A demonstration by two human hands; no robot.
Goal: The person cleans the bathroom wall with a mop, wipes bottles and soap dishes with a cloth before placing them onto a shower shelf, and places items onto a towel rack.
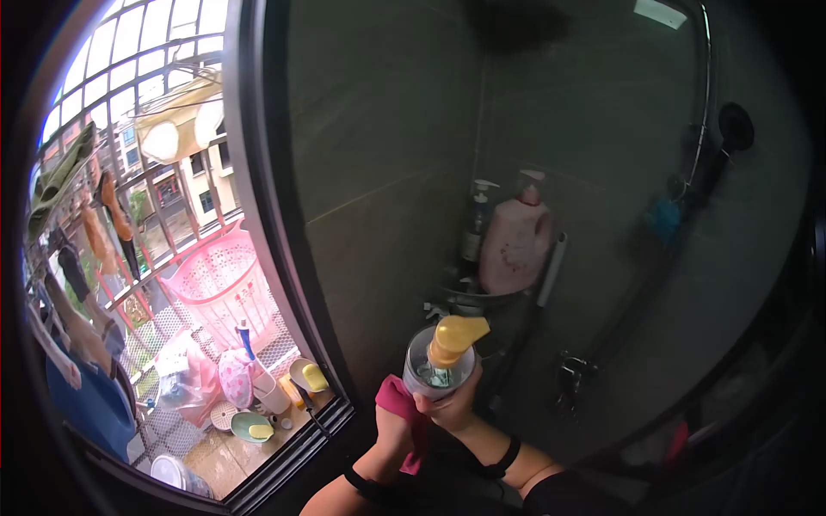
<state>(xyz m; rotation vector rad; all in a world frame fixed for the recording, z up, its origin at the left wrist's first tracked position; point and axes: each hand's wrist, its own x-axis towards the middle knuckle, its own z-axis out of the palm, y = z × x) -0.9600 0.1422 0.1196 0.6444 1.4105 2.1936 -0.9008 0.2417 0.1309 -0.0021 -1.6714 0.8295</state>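
Observation:
Ahead of me is a clear pump bottle (419,371) with a yellow pump head (456,337), seen from above and slightly tilted. My right hand (458,408) is closed around its lower right side, thumb toward the front. A magenta cloth (394,393) is in my left hand (393,430), bunched against the left side of the bottle and hanging down below the wrist. The cloth hides most of the left fingers. The bottle's base is out of sight.
A corner shelf (482,298) carries a large pink pump jug (514,245) and a slimmer pump bottle (472,232). Right of it are a shower tap (572,371) and a hand shower (736,126). Beyond the window frame (274,206) stand a pink basket (225,297) and soap dishes (252,426).

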